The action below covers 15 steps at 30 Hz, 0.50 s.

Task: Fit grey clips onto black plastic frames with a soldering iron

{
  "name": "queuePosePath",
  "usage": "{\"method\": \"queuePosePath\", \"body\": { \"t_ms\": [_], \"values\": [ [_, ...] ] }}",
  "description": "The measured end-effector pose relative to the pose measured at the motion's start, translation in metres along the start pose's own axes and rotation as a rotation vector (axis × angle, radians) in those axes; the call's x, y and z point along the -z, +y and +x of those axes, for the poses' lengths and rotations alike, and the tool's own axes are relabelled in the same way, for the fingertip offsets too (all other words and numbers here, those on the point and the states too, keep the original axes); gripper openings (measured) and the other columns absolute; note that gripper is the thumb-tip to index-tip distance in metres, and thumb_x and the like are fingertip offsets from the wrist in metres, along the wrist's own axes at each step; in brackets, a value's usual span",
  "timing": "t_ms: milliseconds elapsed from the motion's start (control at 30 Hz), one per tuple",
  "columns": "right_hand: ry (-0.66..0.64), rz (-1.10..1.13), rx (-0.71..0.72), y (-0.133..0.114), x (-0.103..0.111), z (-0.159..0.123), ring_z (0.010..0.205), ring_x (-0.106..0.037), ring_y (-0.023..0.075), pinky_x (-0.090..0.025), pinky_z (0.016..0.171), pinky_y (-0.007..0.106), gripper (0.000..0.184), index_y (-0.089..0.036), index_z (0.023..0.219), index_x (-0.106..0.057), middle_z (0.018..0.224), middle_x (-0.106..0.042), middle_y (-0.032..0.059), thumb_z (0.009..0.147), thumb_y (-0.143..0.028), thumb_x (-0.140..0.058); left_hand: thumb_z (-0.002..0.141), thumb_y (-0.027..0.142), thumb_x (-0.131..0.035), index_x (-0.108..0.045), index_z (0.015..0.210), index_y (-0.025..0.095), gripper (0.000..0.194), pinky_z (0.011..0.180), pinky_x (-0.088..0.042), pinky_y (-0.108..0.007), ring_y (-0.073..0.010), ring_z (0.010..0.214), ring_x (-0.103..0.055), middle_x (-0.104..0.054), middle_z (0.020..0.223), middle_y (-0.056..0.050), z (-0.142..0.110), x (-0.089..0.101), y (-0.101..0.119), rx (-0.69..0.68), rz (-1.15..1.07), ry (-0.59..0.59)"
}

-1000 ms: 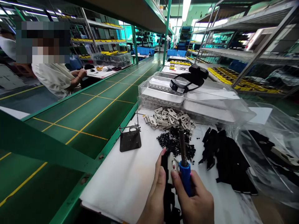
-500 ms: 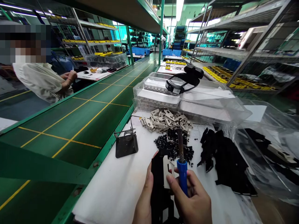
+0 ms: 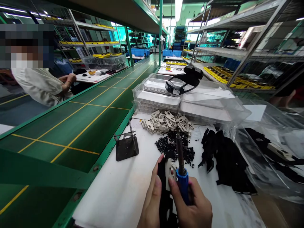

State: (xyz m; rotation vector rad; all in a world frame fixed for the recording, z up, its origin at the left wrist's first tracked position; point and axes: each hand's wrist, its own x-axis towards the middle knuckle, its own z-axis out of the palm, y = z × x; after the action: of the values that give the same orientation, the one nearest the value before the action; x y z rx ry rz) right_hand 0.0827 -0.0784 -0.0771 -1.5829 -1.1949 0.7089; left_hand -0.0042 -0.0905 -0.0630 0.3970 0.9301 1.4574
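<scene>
Two people are working along a green conveyor belt (image 3: 95,126) ruled in yellow: a co-worker (image 3: 39,85) in a cream jacket is sitting beyond it. A black metal soldering stand (image 3: 127,148) is standing on the white work mat (image 3: 118,196). Over the mat, the left hand (image 3: 153,199) is closing its fingers around a black plastic strip (image 3: 161,186); the right hand (image 3: 192,205) is tightly gripping a blue-handled soldering iron (image 3: 182,186). Black plastic offcuts (image 3: 228,158) are lying rightward, before metal shelving (image 3: 251,53).

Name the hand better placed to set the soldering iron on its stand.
Right, probably: the right hand grips the blue-handled soldering iron, while the left hand holds the black strip, though it sits nearer the metal stand.
</scene>
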Motion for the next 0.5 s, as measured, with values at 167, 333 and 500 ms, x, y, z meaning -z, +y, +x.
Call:
{"method": "queuePosePath", "body": {
  "t_ms": [167,333,500],
  "values": [
    [-0.105,0.084,-0.095,0.004,0.000,0.003,0.050,-0.055,0.0136,-0.041,0.045,0.022,0.036,-0.017,0.081,-0.070,0.062,-0.065,0.0005,0.079,-0.053,-0.068,0.095,0.043,-0.051,-0.052,0.141,0.028,0.048,0.123,-0.010,-0.037,-0.0245,0.148,-0.019,-0.046,0.151,0.001,0.001,-0.010,0.007,0.016,-0.020,0.070],
    [-0.122,0.173,-0.230,-0.008,0.005,0.009,0.063,-0.063,0.0177,-0.051,0.057,0.025,0.044,-0.015,0.093,-0.071,0.081,-0.073,0.0053,0.074,-0.055,-0.072,0.097,0.044,-0.046,-0.042,0.147,0.031,0.051,0.119,-0.025,-0.044,-0.0276,0.139,-0.041,-0.056,0.143,0.000,-0.001,-0.010,0.016,0.239,-0.227,0.075],
    [-0.107,0.194,-0.258,-0.015,0.006,0.010,0.062,-0.064,0.0187,-0.052,0.059,0.027,0.045,-0.016,0.092,-0.072,0.076,-0.072,0.0039,0.071,-0.056,-0.075,0.098,0.041,-0.045,-0.041,0.147,0.032,0.050,0.118,-0.028,-0.045,-0.0277,0.136,-0.045,-0.058,0.141,-0.001,-0.002,-0.012,0.018,0.235,-0.283,0.071]
  ]
}}
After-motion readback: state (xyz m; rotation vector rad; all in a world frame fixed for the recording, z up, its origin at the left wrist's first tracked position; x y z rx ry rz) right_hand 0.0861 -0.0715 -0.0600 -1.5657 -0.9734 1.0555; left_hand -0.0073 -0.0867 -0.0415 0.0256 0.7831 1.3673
